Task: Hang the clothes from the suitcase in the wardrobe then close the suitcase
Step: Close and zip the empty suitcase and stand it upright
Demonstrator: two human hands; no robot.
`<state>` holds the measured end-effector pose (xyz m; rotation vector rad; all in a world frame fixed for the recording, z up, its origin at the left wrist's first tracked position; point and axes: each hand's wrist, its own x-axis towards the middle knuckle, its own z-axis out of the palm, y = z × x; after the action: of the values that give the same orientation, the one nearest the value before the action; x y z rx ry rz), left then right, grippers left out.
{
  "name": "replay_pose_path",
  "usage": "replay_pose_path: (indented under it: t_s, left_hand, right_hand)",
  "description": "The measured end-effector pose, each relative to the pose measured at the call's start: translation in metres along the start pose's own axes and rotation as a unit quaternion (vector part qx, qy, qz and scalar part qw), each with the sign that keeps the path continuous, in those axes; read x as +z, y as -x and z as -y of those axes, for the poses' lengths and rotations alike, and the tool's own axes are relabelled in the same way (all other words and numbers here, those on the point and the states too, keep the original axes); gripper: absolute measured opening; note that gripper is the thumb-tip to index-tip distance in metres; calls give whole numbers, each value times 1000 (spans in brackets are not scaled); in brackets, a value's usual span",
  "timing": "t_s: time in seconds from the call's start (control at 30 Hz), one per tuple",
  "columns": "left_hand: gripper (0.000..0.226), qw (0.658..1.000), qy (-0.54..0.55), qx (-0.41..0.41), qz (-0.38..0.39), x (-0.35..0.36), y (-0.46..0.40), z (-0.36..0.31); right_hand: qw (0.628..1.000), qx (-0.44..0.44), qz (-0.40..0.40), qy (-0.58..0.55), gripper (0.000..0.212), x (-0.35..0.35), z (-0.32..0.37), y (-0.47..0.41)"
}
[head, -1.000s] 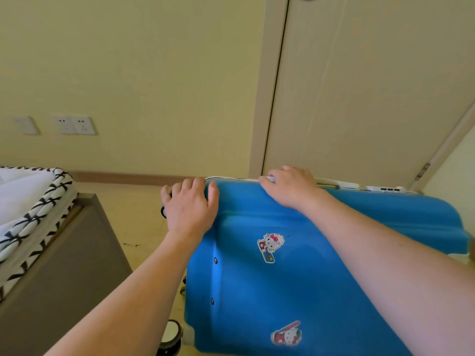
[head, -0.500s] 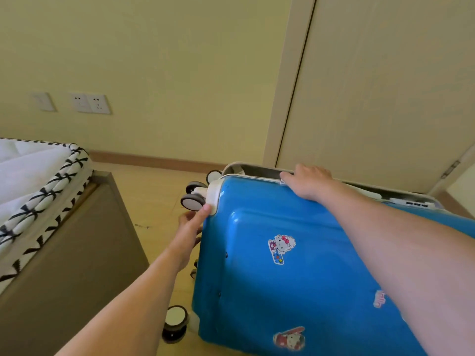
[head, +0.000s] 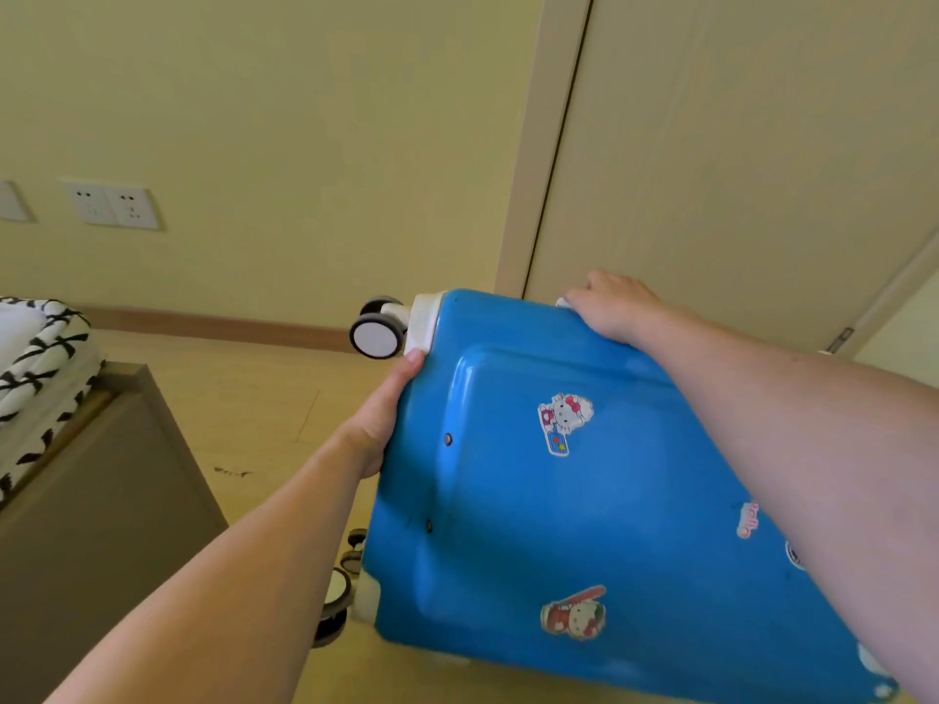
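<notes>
Tilted further up than half a second ago, the blue suitcase (head: pixel 584 500) now fills the lower right of the frame, shut, its wheeled end raised toward centre. At the left edge sits a brown bed frame (head: pixel 101 500) with black-and-white bedding (head: pixel 40 358). Reaching in from the right, the right hand (head: pixel 617 304) curls over the suitcase's top edge, gripping it. From lower left, the left hand (head: pixel 383 414) presses flat against the case's side, fingers extended, just below a white wheel (head: pixel 376 335).
</notes>
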<state>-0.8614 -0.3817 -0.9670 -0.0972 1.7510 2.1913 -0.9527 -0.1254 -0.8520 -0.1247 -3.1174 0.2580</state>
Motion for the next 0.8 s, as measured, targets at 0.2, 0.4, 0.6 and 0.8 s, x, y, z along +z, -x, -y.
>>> replay_pose_path:
  t_s: [0.2,0.4,0.6,0.8]
  left_hand:
    - [64,999,22,-25,-16,-5,-31,-4]
    - [62,999,35,-34,-20,-8,-70,9]
    - [51,996,20,-84,-31,-28,-103,48]
    - [54,988,78,-121,-56,-54,-114,99]
  right_hand:
    - [999,-52,-1,9,62,26,13,8]
    - [997,-80,-4,22,68,105,17,50]
    - [996,-57,62,-19,65,179,25,75]
    - [994,-69,83,10,65,215,38,71]
